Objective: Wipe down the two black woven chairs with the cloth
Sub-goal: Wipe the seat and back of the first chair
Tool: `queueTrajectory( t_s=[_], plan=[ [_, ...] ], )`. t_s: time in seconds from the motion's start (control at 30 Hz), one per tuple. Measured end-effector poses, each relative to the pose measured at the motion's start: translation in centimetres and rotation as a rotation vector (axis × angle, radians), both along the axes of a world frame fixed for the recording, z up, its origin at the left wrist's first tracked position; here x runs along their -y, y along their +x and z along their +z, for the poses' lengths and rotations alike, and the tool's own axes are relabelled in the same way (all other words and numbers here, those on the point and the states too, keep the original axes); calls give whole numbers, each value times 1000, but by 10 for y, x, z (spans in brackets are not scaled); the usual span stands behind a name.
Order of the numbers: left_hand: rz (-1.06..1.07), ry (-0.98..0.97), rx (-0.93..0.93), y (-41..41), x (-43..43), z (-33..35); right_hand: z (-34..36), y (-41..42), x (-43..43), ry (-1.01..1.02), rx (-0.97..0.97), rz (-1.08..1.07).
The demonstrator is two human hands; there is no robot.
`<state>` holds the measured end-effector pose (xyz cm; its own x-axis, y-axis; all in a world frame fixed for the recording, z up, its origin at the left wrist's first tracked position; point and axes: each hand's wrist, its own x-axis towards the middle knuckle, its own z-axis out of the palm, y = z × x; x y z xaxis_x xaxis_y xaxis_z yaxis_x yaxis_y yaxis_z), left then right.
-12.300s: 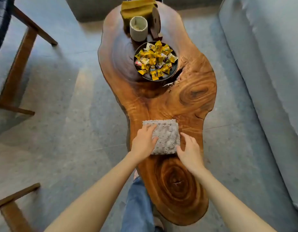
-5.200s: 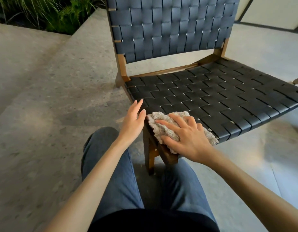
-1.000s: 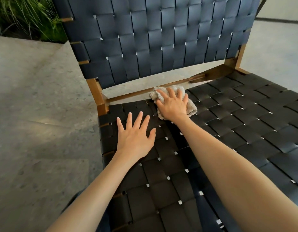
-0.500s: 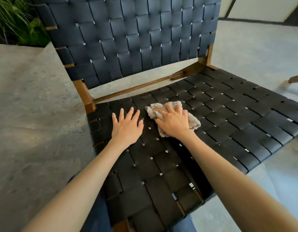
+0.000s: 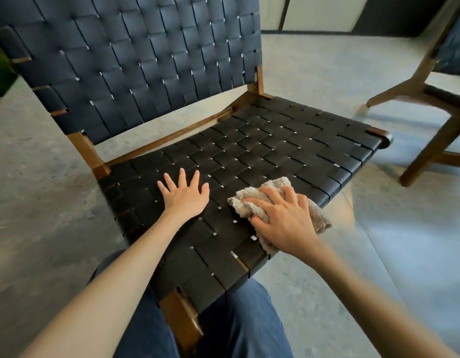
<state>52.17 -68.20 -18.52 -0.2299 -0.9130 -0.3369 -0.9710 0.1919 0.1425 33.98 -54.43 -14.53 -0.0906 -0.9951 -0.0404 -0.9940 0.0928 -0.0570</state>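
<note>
One camera sits on the person's head. It looks forward and down at the black woven chair from its near front corner. The seat is very close and fills the middle. Both arms come in from the near edge, with the left hand and the right hand, gripping the cloth, low in the view. A second chair shows partly at the far right.

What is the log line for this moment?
step: wiping seat | left hand: flat on black woven chair seat | right hand: grips beige fluffy cloth near seat's front edge | second chair: apart, far right
</note>
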Motion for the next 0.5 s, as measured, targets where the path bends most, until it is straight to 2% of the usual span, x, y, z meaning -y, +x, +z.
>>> queueTrajectory(
  t_s=[0.27,0.5],
  plan=[
    [-72,-18,-61,-19,-7,-1,0,-30,-1,-18,-35,-150],
    [-65,-61,-114,-23,7,-8,-14,-40,43,74,-2,4]
  ],
)
